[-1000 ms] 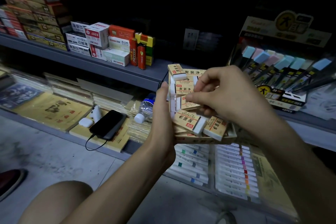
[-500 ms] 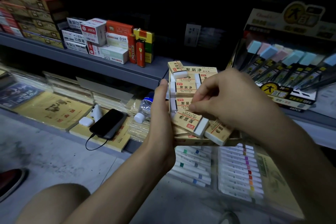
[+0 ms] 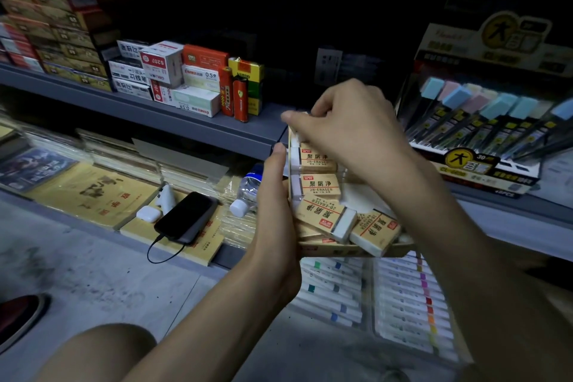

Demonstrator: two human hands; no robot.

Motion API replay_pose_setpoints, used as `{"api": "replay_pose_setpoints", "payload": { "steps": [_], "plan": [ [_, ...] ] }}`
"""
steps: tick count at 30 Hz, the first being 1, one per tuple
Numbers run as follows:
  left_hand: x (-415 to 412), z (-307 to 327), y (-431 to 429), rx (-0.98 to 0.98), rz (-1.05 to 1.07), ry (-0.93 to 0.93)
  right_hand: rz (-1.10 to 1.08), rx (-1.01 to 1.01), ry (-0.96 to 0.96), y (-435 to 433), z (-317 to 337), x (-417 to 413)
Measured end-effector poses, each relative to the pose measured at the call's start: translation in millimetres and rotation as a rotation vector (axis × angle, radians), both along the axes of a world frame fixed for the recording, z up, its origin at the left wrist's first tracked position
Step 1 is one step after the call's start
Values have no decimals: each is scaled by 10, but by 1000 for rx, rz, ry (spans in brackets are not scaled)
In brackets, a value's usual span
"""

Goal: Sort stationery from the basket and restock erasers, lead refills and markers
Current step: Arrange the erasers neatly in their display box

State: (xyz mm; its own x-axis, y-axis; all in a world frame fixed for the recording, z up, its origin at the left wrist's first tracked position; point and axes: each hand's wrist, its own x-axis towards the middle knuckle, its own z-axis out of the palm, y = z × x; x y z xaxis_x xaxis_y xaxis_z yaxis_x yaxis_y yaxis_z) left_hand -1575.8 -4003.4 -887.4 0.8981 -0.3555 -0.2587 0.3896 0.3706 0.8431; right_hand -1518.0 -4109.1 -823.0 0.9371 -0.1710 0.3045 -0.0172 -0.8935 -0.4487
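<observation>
Tan cardboard forms the shallow tray (image 3: 356, 250) that my left hand (image 3: 276, 205) grips by its left wall, thumb straight up the side, the other fingers hidden behind it. Inside lie white erasers in tan paper sleeves (image 3: 319, 184): two flat in a column, two more tilted loose at the near end. My right hand (image 3: 347, 133) is over the tray's far end, fingers curled, thumb stretched towards the left corner; blur hides whether it pinches an eraser. Behind the tray runs a grey metal shelf (image 3: 186, 124).
</observation>
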Motion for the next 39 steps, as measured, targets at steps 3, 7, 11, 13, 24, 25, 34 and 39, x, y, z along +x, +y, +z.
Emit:
{"api": "replay_pose_setpoints", "payload": {
  "steps": [3,7,11,13,24,25,34,39],
  "plan": [
    [2,6,-4,-6,5,-14,-62,-132,83,75,-36,94],
    [15,-7,-3,-6,-12,-28,-46,-170,101,54,26,56],
    [19,-9,3,0,-13,-26,28,-9,24,-81,120,-100],
    [13,-5,7,-1,-15,-24,89,154,57,-167,205,-204],
    [-10,25,-21,-1,25,4,259,1112,233,-431,308,-499],
    [-13,28,-28,-1,26,6,261,1155,223,-435,313,-513],
    [-9,9,-36,-20,31,4,264,514,231,-344,197,-570],
    [1,5,-30,0,34,-26,190,206,87,-253,38,-505]
  ]
}}
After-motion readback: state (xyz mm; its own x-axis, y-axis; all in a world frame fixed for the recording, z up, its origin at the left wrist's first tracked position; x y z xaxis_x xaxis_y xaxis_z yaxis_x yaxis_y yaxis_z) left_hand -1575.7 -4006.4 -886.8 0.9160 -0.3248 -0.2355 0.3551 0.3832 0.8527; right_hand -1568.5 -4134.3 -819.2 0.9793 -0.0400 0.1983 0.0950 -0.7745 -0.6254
